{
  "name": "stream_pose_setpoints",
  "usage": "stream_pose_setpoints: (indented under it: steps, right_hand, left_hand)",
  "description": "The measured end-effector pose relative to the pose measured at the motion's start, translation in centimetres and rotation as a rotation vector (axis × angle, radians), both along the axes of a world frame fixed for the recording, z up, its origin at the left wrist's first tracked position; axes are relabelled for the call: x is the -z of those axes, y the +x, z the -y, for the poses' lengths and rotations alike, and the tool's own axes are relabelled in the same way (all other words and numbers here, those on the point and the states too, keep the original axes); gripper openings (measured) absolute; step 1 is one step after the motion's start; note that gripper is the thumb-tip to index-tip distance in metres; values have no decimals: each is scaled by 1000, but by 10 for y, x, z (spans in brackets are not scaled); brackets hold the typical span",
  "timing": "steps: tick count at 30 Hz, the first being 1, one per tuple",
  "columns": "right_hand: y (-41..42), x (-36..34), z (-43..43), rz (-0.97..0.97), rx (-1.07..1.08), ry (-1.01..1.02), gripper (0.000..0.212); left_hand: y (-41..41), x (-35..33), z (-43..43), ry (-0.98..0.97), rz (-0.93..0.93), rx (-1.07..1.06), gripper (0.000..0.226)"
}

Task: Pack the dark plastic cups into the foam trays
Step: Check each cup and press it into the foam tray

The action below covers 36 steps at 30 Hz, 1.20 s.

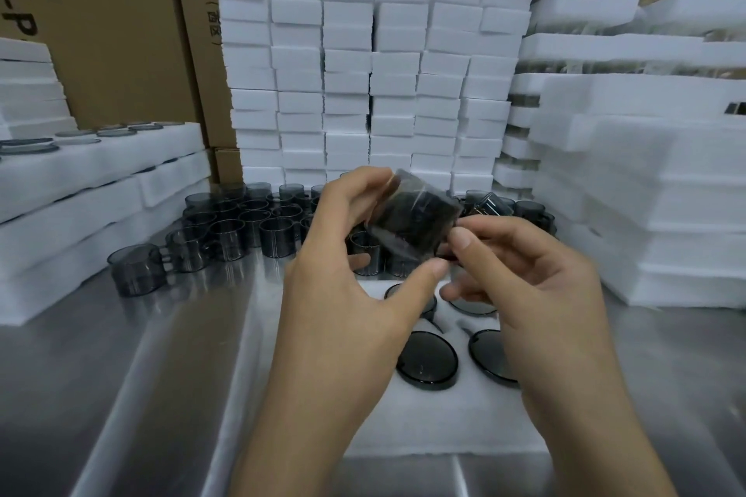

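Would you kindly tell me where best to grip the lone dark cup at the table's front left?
Probably grip the lone cup round its side wall, from above: it stands upright, front and left free, while its handle faces the neighbouring cups.

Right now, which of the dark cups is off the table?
The cup held tilted between the left hand and right hand, above the tray; the other loose cups stand on the table.

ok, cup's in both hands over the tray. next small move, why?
Probably lower the cup into the foam tray, next to the seated cups. The left hand and right hand both hold it above the tray; any free pocket is hidden beneath them.
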State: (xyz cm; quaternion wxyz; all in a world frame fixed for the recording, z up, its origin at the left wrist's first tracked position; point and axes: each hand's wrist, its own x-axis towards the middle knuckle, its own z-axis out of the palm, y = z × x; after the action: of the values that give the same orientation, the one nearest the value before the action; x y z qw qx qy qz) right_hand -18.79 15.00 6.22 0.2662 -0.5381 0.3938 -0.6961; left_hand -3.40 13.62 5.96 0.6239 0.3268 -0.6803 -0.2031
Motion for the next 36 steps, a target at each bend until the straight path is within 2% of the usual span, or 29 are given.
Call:
stream_pose_setpoints:
  steps: [5,11,26,31,36]
  right_hand:
    - [1,-2,0,101,-35,90,6]
    - [0,-3,-1,82,-59,179,17]
    - [1,-1,0,61,-128,184,31]
    - [1,2,4,79,-136,170,36]
    - [5,2,8,103,-224,277,51]
  left_hand:
    - [-2,-1,-1,-3,8,0,67]
    - [-3,0,1,10,-14,-49,64]
    - [-7,0,3,15,-65,-132,56]
    - [-7,0,1,8,-74,-94,54]
    - [-9,2,-2,26,-69,-17,54]
